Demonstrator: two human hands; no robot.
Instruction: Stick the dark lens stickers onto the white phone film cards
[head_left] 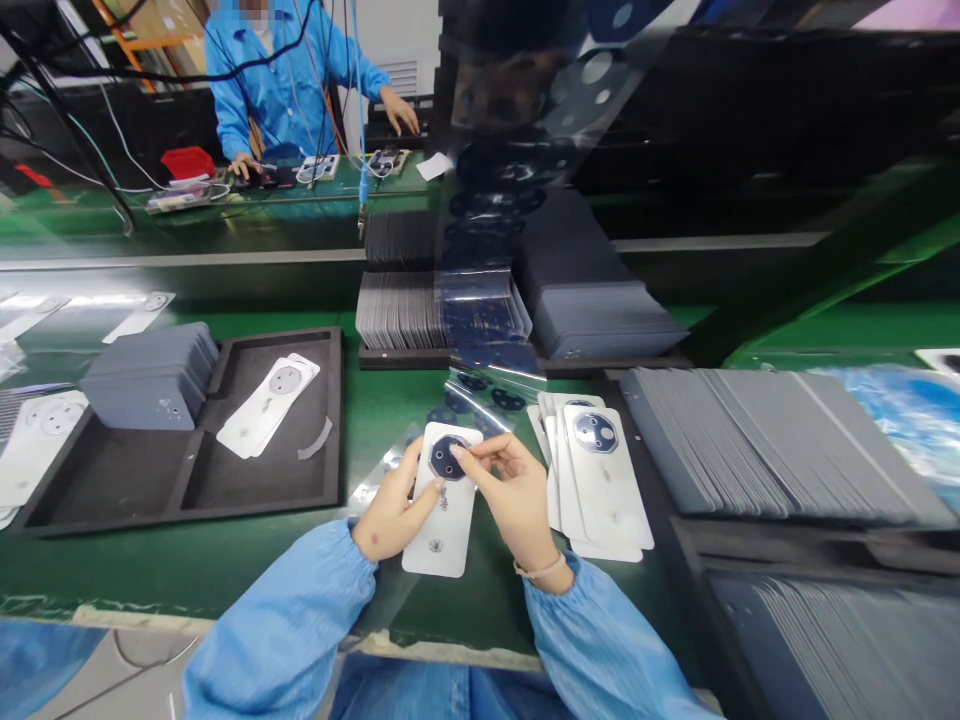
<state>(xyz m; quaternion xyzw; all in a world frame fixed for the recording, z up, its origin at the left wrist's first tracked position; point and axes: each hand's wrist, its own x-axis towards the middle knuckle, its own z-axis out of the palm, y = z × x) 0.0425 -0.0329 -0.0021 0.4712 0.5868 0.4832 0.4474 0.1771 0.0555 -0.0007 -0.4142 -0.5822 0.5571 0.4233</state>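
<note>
A white phone-shaped panel (442,535) with a dark octagonal camera-area piece (444,458) lies at the middle of the green table, between my hands. My left hand (396,508) grips its left edge, thumb on the front below the dark piece. The fingers of my right hand (514,488) are pinched at the dark piece's right edge; whether they hold the piece or a film is too small to tell. Beyond them, a clear strip with dark pieces (491,390) hangs down to the table. Right of my right hand lies a stack of white panels (611,500).
A black tray (262,490) at left holds grey panels and two white ones. Racks of grey panels (780,440) line the right side, with more packed panels (401,310) behind. A person in blue (277,80) works across the table. Cables hang at upper left.
</note>
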